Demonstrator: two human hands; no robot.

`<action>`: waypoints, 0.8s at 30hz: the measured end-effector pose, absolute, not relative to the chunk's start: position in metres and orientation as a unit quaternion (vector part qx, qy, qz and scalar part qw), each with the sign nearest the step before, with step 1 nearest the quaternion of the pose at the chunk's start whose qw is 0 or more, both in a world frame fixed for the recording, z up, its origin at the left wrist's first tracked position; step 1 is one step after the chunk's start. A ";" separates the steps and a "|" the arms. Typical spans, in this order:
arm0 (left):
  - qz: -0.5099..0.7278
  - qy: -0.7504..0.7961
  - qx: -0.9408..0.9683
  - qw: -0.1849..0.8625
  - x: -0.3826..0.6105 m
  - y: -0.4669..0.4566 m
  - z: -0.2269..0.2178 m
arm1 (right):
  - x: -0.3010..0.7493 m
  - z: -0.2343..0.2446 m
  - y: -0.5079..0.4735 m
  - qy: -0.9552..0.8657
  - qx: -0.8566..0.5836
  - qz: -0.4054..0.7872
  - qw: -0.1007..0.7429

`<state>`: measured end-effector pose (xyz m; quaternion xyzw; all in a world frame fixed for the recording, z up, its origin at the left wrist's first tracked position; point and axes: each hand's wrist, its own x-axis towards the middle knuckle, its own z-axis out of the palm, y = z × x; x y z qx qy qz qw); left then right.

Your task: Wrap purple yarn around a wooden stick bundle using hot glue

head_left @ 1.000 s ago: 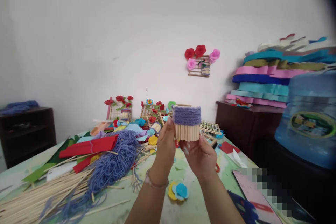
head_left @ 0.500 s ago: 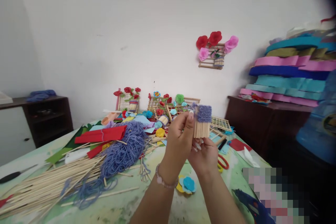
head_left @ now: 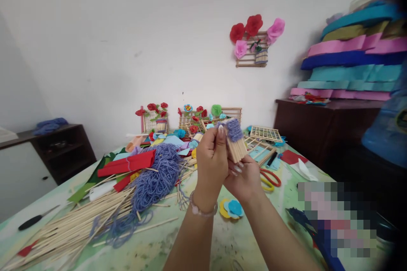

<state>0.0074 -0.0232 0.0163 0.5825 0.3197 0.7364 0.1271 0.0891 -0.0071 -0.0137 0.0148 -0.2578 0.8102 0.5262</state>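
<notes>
My left hand [head_left: 212, 159], a beaded bracelet on its wrist, pinches the left side of a small stick basket [head_left: 238, 149] between thumb and fingers. Upright pale wooden sticks form the basket, and a band of purple-blue yarn [head_left: 234, 130] is woven round its upper part. Under it, my right hand [head_left: 246, 178] is palm up, its curled fingers against the lower end of the sticks. The basket tilts, its top leaning left. My left hand hides part of its left side. Below the hands lies a layered paper flower [head_left: 234, 208] in blue and yellow.
On the left lie a heap of purple-blue yarn [head_left: 155, 175], many loose sticks [head_left: 85, 220], red paper [head_left: 127, 163] and a dark-handled knife-like tool [head_left: 32, 222]. Scissors [head_left: 270, 179] rest to the right. Stick frames with paper flowers [head_left: 155, 120] stand along the wall.
The basket has tilted, its top leaning left and its lower end swinging right, and has shifted slightly left. Both hands still hold it. The camera view has shifted a little.
</notes>
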 end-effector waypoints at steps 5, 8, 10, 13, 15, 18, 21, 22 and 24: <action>0.750 0.290 0.567 0.179 0.013 -0.022 0.017 | 0.091 -0.005 -0.016 -0.187 0.017 0.840 0.508; 0.750 0.279 0.565 0.200 0.014 -0.022 0.017 | 0.093 -0.002 -0.020 -0.162 0.021 0.850 0.502; 0.745 0.270 0.564 0.231 0.014 -0.021 0.016 | 0.094 0.000 -0.022 -0.149 0.026 0.854 0.498; 0.739 0.261 0.561 0.268 0.013 -0.019 0.016 | 0.096 0.000 -0.023 -0.136 0.034 0.858 0.495; 0.737 0.255 0.560 0.280 0.012 -0.017 0.015 | 0.096 0.000 -0.023 -0.130 0.041 0.859 0.494; 0.736 0.238 0.562 0.293 0.010 -0.014 0.016 | 0.096 -0.001 -0.023 -0.126 0.052 0.859 0.494; 0.749 0.234 0.549 0.288 0.006 -0.010 0.017 | 0.097 0.000 -0.024 -0.112 0.069 0.864 0.487; 0.752 0.241 0.544 0.285 0.004 -0.008 0.017 | 0.097 0.000 -0.025 -0.102 0.076 0.866 0.484; 0.744 0.265 0.544 0.283 0.000 -0.005 0.017 | 0.098 0.001 -0.026 -0.079 0.084 0.869 0.482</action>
